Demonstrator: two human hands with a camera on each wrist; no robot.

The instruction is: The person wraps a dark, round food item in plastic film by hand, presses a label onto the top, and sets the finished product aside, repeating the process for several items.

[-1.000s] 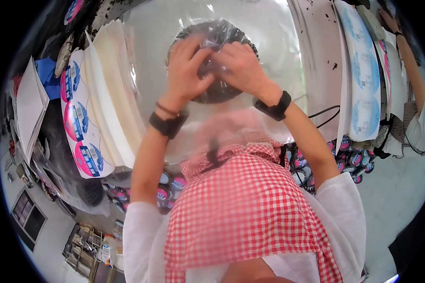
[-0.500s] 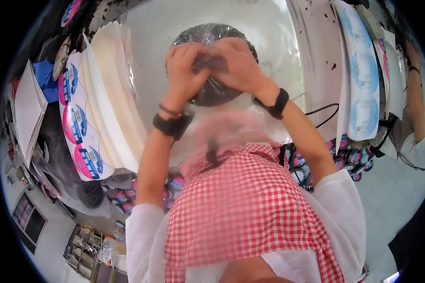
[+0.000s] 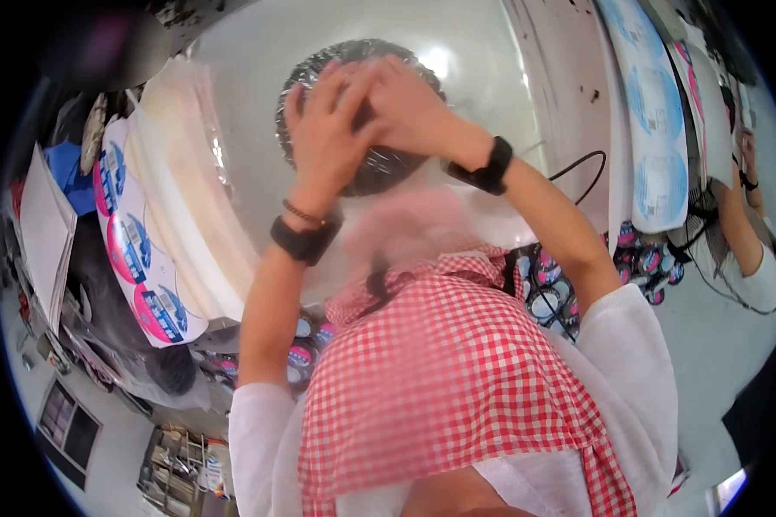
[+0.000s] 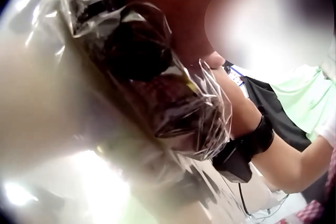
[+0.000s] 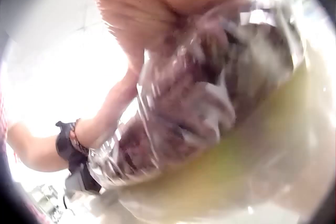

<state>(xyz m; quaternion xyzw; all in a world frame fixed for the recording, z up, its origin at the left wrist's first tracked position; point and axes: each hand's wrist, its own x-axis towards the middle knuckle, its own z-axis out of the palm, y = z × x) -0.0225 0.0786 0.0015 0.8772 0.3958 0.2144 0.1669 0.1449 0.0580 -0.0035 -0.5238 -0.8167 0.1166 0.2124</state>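
Observation:
A dark round cake (image 3: 386, 175) in crinkled clear plastic lies on the glossy work surface (image 3: 246, 69) in front of me in the head view. My left hand (image 3: 329, 129) rests on top of it, fingers spread and pointing away from me. Beside it my right hand (image 3: 412, 110) lies on the cake, its fingers fairly straight and overlapping the left ones near the middle. Bunched, shiny plastic film (image 4: 202, 124) stands out below the hand in the left wrist view. In the right wrist view the wrapped side (image 5: 178, 113) is blurred under the palm.
On the left lie a stack of pale sheets (image 3: 177, 164) and a strip of pink-and-blue labels (image 3: 129, 237). On the right are blue round labels (image 3: 658, 121) and a black cable (image 3: 602, 177). Several round labelled packs (image 3: 556, 284) sit below the edge. Another person's arm (image 3: 737, 226) shows far right.
Both hands have gone from gathering the film at the middle to lying flatter on the cake, left fingers spreading. The head view has shifted a little. The other person's arm has moved lower.

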